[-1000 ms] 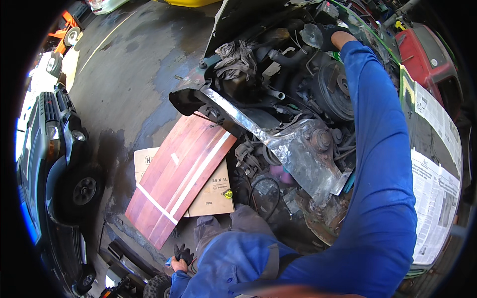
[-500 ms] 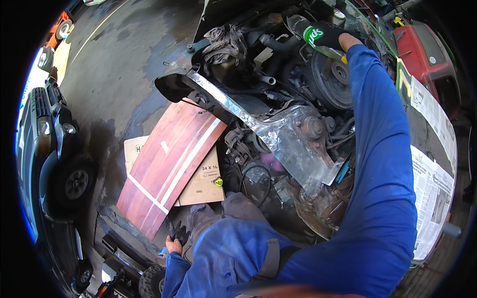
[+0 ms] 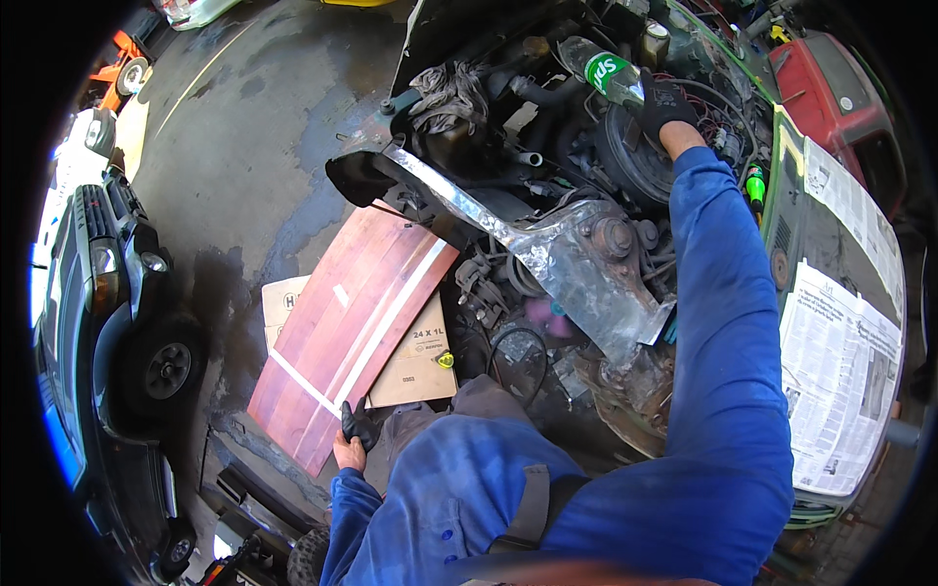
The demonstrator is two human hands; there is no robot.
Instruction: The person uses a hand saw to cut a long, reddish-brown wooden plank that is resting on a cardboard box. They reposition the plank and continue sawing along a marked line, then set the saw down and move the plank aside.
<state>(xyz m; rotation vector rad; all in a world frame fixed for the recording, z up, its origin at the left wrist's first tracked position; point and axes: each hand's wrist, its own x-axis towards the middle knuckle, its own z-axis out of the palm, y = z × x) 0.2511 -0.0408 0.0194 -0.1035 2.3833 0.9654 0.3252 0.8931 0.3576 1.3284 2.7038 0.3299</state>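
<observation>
My gloved right hand (image 3: pixel 666 107) grips the lower-right end of the green-labelled bottle (image 3: pixel 600 70), upper right of the frame; the bottle's long axis slants to the upper left. My left hand (image 3: pixel 356 436), lower left, is well apart, thumb and fingers spread.

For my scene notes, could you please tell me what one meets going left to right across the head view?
Dark car, reddish panel, clear bottle, right hand, green bottle, newspaper.
</observation>
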